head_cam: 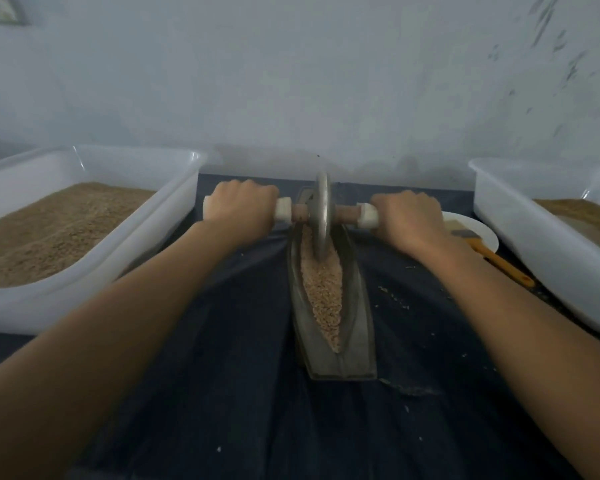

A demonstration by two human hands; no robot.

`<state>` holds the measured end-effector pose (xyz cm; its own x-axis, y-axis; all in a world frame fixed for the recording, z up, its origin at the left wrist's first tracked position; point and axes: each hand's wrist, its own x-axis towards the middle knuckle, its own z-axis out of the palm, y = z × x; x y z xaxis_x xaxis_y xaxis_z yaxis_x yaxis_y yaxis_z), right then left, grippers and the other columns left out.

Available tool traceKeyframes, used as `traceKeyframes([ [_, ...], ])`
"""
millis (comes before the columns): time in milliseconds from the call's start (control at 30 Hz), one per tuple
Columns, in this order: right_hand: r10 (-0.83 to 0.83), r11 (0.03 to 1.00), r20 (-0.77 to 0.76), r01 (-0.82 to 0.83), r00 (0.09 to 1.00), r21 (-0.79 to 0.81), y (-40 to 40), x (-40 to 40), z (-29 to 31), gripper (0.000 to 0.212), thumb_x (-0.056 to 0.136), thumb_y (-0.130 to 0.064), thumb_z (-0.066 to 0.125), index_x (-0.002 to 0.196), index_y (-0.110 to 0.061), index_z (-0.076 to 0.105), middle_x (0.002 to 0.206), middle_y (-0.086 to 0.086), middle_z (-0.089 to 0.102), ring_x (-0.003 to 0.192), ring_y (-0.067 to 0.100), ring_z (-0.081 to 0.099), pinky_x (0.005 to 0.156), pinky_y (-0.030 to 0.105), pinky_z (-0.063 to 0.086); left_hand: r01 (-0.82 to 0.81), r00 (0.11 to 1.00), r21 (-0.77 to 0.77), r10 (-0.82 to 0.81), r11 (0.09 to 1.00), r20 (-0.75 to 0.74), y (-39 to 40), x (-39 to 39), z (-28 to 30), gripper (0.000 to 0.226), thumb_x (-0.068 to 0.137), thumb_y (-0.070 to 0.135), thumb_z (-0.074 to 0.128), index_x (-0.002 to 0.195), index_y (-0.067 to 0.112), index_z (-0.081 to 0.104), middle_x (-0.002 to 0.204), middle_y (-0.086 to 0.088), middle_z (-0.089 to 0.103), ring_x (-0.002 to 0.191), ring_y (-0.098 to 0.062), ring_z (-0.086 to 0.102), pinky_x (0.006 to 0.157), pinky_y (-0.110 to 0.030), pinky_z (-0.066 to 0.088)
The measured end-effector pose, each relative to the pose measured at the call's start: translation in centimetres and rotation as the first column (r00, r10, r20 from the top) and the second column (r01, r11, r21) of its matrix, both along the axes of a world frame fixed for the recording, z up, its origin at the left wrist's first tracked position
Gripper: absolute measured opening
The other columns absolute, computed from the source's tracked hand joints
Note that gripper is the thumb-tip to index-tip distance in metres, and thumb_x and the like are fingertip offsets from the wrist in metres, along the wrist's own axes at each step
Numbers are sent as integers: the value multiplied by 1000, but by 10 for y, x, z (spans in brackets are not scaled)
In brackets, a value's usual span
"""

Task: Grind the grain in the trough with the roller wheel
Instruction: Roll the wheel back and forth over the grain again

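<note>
A narrow boat-shaped metal trough (355, 327) lies lengthwise on the dark cloth, pointing away from me. Pale grain (324, 292) fills its groove. A metal roller wheel (321, 216) stands upright in the far half of the trough, its lower rim in the grain. A wooden axle with white end caps runs through the wheel. My left hand (241, 211) grips the left handle, and my right hand (409, 220) grips the right handle, fingers curled over the top.
A white plastic tub (174, 216) of brown grain stands at the left. Another white tub (520, 237) stands at the right. Between it and my right hand, a brush with a yellow handle (499, 263) rests on a white plate (482, 226). Loose grains dot the dark cloth (243, 393). A pale wall rises behind.
</note>
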<state>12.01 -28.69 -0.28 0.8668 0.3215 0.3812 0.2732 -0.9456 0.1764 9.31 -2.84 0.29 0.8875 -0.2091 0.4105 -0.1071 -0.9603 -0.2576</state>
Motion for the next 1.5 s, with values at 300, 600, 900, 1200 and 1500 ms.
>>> traceKeyframes([
  [300, 318, 947, 105, -310, 942, -84, -45, -146, 14, 45, 44, -39, 78, 64, -31, 38, 45, -10, 41, 37, 16, 37, 38, 19, 19, 234, 971, 53, -236, 971, 47, 2, -159, 8, 59, 49, 26, 87, 72, 28, 32, 50, 8, 46, 41, -13, 24, 45, -19, 6],
  [600, 1, 995, 57, 5, 998, -104, -5, -41, -1, 20, 83, -39, 61, 82, -29, 44, 76, -2, 59, 67, 26, 56, 54, 31, 31, -47, 999, -17, 48, 999, 19, -4, -44, -13, 19, 87, 34, 55, 87, 26, 38, 87, 1, 63, 75, -27, 61, 59, -33, 31],
  [900, -69, 998, -56, 68, 996, -18, 2, 5, -2, 18, 80, -41, 62, 84, -29, 49, 91, 3, 66, 82, 30, 62, 62, 35, 40, -75, 996, -4, 75, 997, 49, -12, -7, 3, 26, 84, 22, 62, 86, 21, 36, 88, -1, 64, 66, -23, 49, 58, -35, 30],
  [1200, 133, 977, -58, -141, 989, -158, -43, -141, 8, 32, 58, -49, 62, 72, -34, 38, 52, -9, 43, 47, 12, 51, 39, 28, 34, 141, 988, 38, -139, 989, -62, -5, -144, -1, 71, 47, 36, 80, 78, 34, 16, 55, 12, 22, 44, -9, 17, 46, -25, 3],
  [1500, -61, 995, 27, 63, 998, -78, 1, -15, -1, 22, 81, -42, 62, 86, -29, 46, 83, -1, 64, 75, 25, 61, 55, 32, 35, -34, 999, -68, 33, 997, -18, -7, -14, -2, 14, 86, 30, 56, 86, 27, 42, 89, 0, 61, 78, -27, 60, 61, -35, 33],
])
